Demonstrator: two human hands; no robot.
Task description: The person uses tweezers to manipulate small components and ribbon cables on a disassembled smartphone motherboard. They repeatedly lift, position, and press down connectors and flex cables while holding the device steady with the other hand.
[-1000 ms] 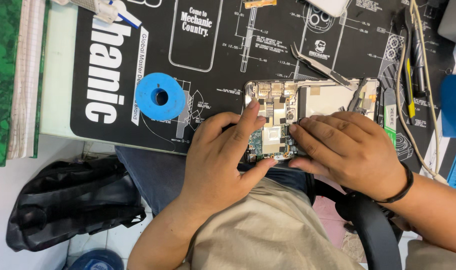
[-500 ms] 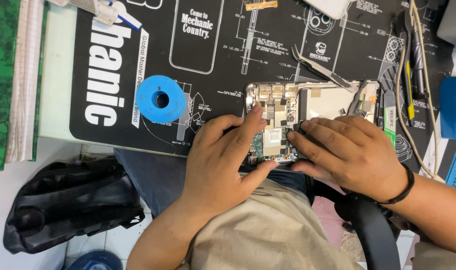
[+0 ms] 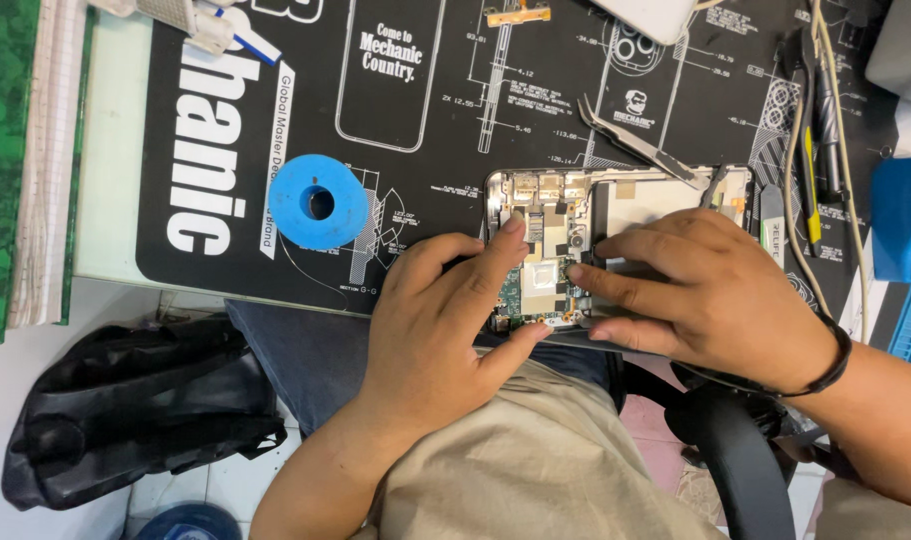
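Both hands [image 3: 445,320] [image 3: 715,290] open, fingertips pressing opened phone [image 3: 545,240]; lower half hidden beneath them.

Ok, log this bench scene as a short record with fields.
surface: black printed work mat
device: opened phone, circuit board exposed
left hand: index fingertip pressing on the board, thumb at the phone's near edge
right hand: fingers resting on the phone's inside
nearby: blue reel left of the phone, metal tweezers above it
floor: black bag
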